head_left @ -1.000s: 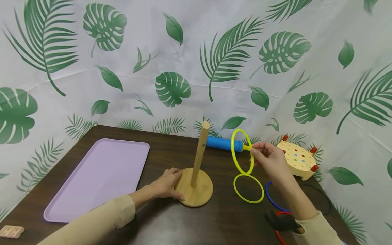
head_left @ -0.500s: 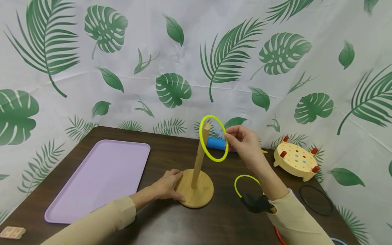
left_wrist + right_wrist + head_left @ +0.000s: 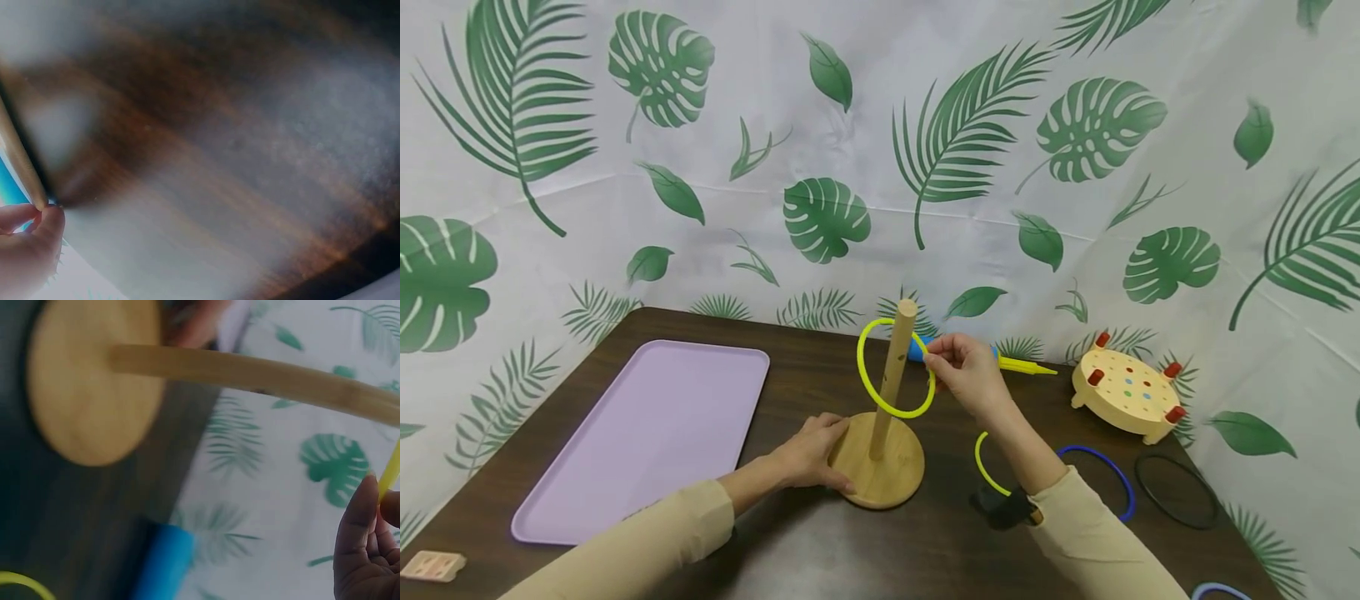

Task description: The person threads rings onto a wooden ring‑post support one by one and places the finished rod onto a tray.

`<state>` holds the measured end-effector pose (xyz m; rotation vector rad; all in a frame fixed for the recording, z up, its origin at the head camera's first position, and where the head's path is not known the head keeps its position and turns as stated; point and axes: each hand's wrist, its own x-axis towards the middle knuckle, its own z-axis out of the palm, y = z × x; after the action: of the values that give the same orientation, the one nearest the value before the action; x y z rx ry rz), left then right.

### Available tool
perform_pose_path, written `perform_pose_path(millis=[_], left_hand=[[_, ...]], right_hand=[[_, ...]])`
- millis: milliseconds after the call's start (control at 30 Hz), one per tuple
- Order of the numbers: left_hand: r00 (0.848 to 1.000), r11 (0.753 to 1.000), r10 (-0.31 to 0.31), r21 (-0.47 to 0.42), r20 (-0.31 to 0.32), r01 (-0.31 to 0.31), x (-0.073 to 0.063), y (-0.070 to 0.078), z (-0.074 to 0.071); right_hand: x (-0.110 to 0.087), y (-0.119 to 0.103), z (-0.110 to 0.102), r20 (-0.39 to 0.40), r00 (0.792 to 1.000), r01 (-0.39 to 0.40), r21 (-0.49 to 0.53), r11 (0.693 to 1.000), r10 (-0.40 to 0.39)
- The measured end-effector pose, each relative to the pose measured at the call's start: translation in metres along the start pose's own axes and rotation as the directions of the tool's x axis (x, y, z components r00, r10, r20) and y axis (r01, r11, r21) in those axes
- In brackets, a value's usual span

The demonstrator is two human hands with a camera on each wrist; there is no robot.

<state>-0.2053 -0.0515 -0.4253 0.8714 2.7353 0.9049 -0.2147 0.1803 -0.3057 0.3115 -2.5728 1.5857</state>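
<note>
A wooden peg stand (image 3: 897, 471) with a round base and an upright post stands mid-table. My left hand (image 3: 808, 452) grips its base at the left, thumb in front and fingers behind; in the left wrist view, the fingertips (image 3: 50, 222) pinch the base's edge. With thumb and fingertips, my right hand (image 3: 967, 375) pinches a yellow ring (image 3: 862, 367) by its right side. The ring is tilted and encircles the upper part of the post, its near side crossing in front. In the right wrist view, the pinched part of the ring (image 3: 390, 472) shows below the post's end.
A lilac tray (image 3: 647, 433) lies left. Behind the post are a blue cylinder with a yellow tip (image 3: 1022, 365) and, further right, a cream pegged board (image 3: 1123, 392). Another yellow ring (image 3: 985, 467), a blue ring (image 3: 1123, 483) and a black ring (image 3: 1180, 518) lie right.
My right hand has carried the yellow ring leftward from beside the blue cylinder, then down over the post's top. The left hand has stayed on the base.
</note>
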Motion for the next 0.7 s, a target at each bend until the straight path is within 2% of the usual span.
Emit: perform_pose_path(millis=[267, 400, 700], left_hand=[[1.0, 1.0, -0.009, -0.017, -0.005, 0.009, 0.001, 0.0, 0.0], [1.0, 1.0, 0.005, -0.016, -0.012, -0.005, 0.001, -0.001, 0.001], [1.0, 1.0, 0.016, -0.024, -0.017, -0.017, 0.001, 0.0, 0.0]], right_hand=[[-0.01, 0.052, 0.025, -0.019, 0.992, -0.129, -0.15, 0.98, 0.128], [-0.015, 0.074, 0.037, -0.003, 0.989, -0.147, -0.195, 0.97, 0.149], [-0.02, 0.093, 0.047, 0.009, 0.985, -0.164, -0.259, 0.952, 0.172]])
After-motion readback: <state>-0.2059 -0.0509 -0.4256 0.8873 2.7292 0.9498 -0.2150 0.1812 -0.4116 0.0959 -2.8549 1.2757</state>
